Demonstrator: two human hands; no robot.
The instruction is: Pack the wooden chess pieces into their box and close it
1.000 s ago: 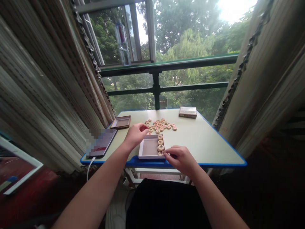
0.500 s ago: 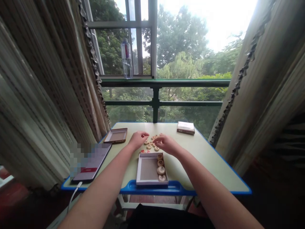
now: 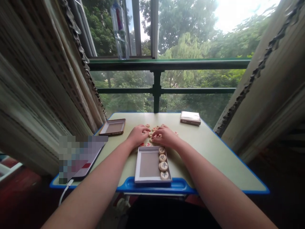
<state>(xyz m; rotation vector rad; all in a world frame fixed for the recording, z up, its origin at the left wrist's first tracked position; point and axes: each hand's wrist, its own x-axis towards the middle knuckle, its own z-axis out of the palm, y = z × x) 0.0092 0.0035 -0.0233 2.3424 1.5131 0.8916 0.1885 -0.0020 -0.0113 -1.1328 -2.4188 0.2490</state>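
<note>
Round wooden chess pieces point(image 3: 152, 129) lie in a loose heap on the pale table point(image 3: 205, 149). My left hand point(image 3: 137, 135) rests on the heap's left side with its fingers curled over some pieces. My right hand point(image 3: 165, 136) lies on the heap's right side, fingertips bent down onto the pieces. What either hand grips is hidden. Just in front of the hands sits a shallow white box point(image 3: 147, 165). Several pieces point(image 3: 163, 166) stand in a column along the box's right wall.
A brown box lid point(image 3: 112, 127) lies at the far left of the table and a small closed box point(image 3: 190, 117) at the far right. A phone point(image 3: 82, 157) with a cable lies near the left edge. A water bottle point(image 3: 118, 30) stands on the window ledge. Curtains hang on both sides.
My right hand left the box's near corner and moved forward onto the heap of pieces beside my left hand. The camera view shifted up, then down.
</note>
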